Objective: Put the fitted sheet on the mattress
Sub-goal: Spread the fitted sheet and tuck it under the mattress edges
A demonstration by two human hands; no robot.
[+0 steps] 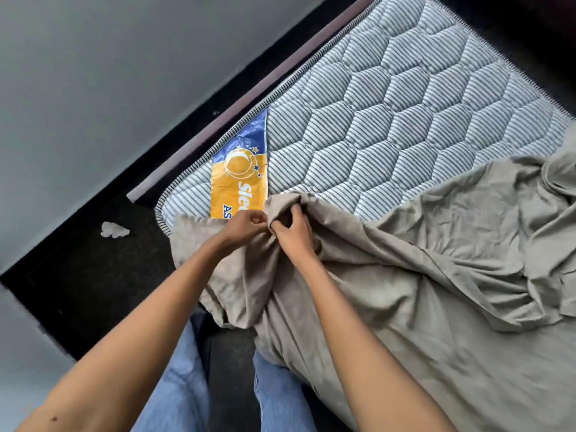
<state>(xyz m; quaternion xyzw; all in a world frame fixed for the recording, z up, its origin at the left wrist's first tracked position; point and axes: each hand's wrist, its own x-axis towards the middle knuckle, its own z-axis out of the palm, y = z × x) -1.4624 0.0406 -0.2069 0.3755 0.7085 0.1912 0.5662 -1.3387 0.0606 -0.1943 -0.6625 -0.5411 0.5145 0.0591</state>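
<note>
The 1 fitted sheet (405, 275), taupe and creased (bunched most at the grip), spreads right of and below the 2 hands. The left hand (246, 226) pinches its edge and the right hand (291, 233) clutches a fold. Beyond them lies 1 striped, quilted mattress (405, 104), its far part uncovered.

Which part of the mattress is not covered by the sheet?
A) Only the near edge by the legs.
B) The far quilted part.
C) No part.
B: the sheet lies bunched over the near part, gripped by the left hand and the right hand, while the quilted mattress beyond them lies bare.
</note>
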